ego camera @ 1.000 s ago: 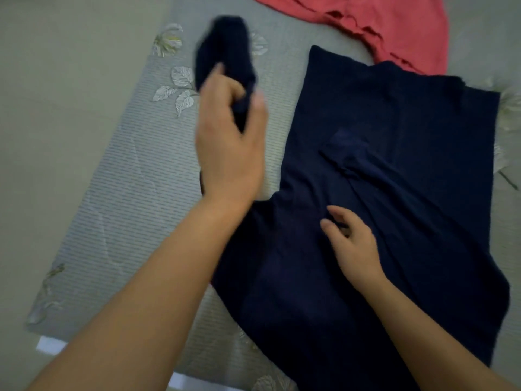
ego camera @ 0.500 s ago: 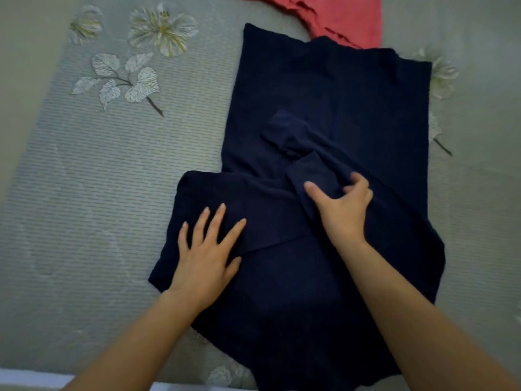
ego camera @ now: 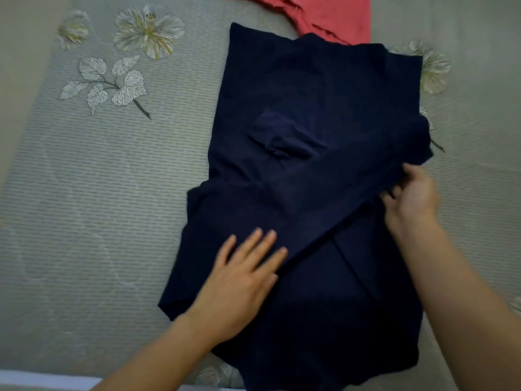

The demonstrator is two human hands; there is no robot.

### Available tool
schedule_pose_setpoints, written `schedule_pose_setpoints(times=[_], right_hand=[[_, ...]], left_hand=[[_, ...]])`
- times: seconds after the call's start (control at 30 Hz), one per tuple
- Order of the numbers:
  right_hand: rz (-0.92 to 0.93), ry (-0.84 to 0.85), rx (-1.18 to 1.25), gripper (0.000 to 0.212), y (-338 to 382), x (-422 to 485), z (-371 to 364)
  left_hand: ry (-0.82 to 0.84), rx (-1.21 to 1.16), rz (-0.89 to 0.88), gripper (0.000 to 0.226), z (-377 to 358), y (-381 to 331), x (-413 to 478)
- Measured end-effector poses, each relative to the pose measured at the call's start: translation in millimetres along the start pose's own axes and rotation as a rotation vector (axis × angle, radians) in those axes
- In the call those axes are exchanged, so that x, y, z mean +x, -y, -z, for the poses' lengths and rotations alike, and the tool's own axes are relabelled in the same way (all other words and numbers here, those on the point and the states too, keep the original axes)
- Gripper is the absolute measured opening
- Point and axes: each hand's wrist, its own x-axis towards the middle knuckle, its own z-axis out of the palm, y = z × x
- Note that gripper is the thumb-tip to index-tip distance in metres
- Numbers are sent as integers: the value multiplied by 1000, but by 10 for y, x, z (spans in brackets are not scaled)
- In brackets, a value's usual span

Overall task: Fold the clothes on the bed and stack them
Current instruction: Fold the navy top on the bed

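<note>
Garment: navy garment lies on the bed, centre-right in our view, lengthwise away from us. It is partly folded: one flap is laid across its middle, with the diagonal edge running between our two hands.
Left hand: left hand lies flat on the near-left part of the navy cloth, fingers straight and slightly spread, pressing it down.
Right hand: right hand is at the garment's right side, fingers curled, pinching a bunched edge of the cloth with the thumb on top.
Handling: we judge it soft, light and limp. It has no stiffness, so any lifted part will sag and wrinkle, and a crease should hold only once pressed. The bed's ribbed surface looks grippy enough that the cloth should not slide much.
Where to hold: hems, corners and fold edges. We would pinch an edge with one hand and pin the body flat with the other palm. Grabbing mid-panel would just bunch it.
Count: two garments in view, one navy and one coral garment. The coral one is cut off by the top of the view and meets the navy's far edge. Two hands. Folded stack: none in view.
Progress: we judge the navy item mid-fold, the coral one unfolded, stacking not yet begun.
</note>
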Motion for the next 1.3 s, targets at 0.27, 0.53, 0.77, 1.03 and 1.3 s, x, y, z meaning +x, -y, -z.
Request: schedule_pose_setpoints(times=[0.27,0.53,0.77,1.03,1.3], right_hand=[[-141,46,-338,11,-262,99,361],[113,-63,-272,18,-141,184,401],[-60,1,-391,43,-327,124,573],[208,223,-998,28,-791,-640,1014],[233,326,-1262,16,-1108,-1137,1910]], left_hand=[[-193,-286,929,67,-11,151,131],[-293,-531,1040,34,34,399,-209],[-302,-628,1127,43,-4,335,-476],[-289,-787,1130,44,-68,138,-788],[-370,-899,1237,34,-98,182,-1031]])
